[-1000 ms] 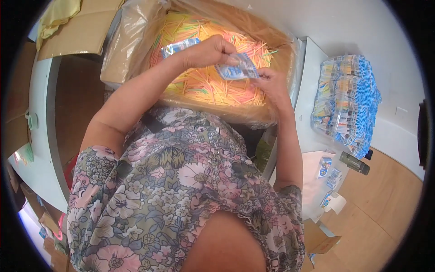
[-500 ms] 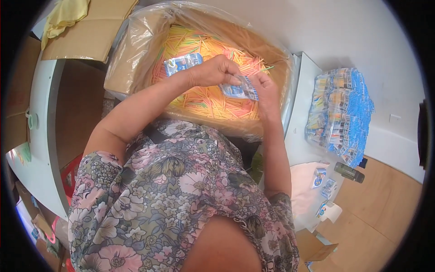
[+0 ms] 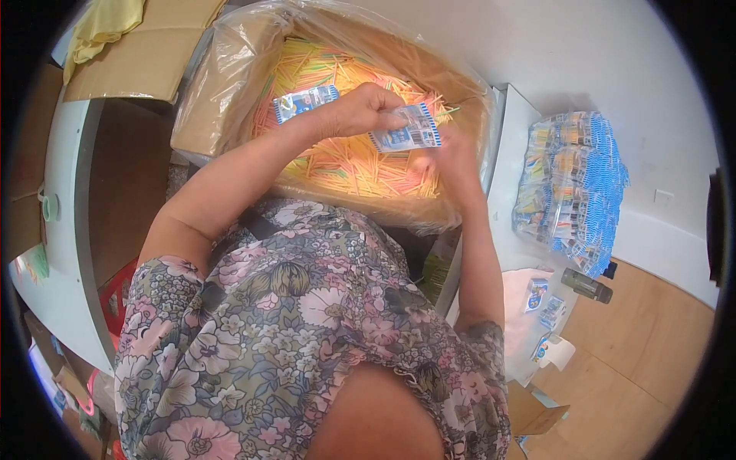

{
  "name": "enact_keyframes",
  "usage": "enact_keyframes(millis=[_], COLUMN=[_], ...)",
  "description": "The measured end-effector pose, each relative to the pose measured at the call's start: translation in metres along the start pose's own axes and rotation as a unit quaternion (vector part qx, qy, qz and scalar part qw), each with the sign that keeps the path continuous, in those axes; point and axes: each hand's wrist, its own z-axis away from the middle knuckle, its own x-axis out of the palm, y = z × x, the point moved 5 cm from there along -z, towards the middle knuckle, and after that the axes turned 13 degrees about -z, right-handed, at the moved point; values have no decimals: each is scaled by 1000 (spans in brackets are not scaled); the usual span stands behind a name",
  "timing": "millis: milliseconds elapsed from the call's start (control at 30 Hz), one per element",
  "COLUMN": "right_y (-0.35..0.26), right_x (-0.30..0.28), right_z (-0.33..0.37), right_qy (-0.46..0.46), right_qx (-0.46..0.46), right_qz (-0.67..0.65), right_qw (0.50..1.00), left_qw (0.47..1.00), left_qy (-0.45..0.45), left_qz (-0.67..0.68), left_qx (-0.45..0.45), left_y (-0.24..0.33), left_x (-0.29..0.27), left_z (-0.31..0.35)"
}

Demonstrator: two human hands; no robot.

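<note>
My left hand is closed on the edge of a small blue-and-white plastic packet, holding it over a large lined carton. My right hand is just below and right of the packet's striped end, smeared by motion, so its grip cannot be made out. Under both hands lies a heap of thin yellow, pink and green sticks. A second blue-and-white packet rests on the heap, behind my left wrist.
The carton has a clear plastic liner over its walls. Many filled packets stand in a stacked bundle on the white surface at right. Near it are a dark green object and small boxes. A cardboard flap is at upper left.
My right hand has come off the packet's right end and moved down and right. The packet stays in my left hand, turned slightly more open to view.
</note>
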Motion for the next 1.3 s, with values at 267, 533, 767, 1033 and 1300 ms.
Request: enact_keyframes(millis=[267,533,767,1033,1300], right_y=[18,-19,-46,25,20], right_x=[11,-11,-13,26,20], right_z=[33,26,13,21,28], right_qy=[-101,-3,-50,-229,-252], right_qx=[65,181,215,65,106], right_qz=[-19,-412,-373,28,64], right_qw=[993,893,901,971,960], left_qw=[997,999,999,996,999], left_qy=[-10,46,43,8,21], left_qz=[69,5,9,84,50], left_qx=[-26,-18,5,-39,4], left_y=[8,4,-3,11,5], left_x=[1,-5,-7,5,-10], left_z=[3,3,-1,-1,-1])
